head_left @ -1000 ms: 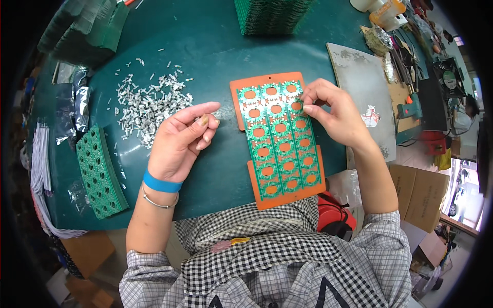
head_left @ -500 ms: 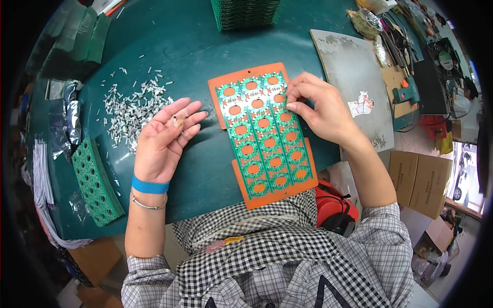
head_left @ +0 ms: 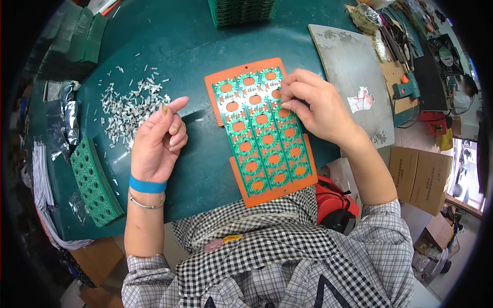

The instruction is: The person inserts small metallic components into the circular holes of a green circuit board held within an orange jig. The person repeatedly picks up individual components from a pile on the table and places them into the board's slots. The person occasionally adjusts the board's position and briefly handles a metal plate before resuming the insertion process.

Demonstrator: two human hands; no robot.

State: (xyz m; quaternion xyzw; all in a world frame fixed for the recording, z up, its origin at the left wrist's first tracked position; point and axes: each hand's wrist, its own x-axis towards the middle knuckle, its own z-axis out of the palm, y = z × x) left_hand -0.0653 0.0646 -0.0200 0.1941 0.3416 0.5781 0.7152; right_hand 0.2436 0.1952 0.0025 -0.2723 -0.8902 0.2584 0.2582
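A green circuit board panel with rows of oval openings lies on an orange backing plate. Small white parts show along its upper rows. At the panel's upper right edge is my right hand, thumb and fingers pinched together; whatever sits in the pinch is hidden. My left hand is held palm up beside the heap of small white components, its fingers curled in and the thumb over them. What those fingers hold is not clear. One loose component lies on the table by the fingertips.
More green panels are stacked at the near left, and another stack stands at the far middle. A worn grey board lies at right, beside a green glue gun. White wires hang over the left edge.
My left hand's fingers have curled in, hiding the small pieces seen in it before. The loose component by its fingertips now shows. My right hand has shifted slightly left, still pinched at the panel.
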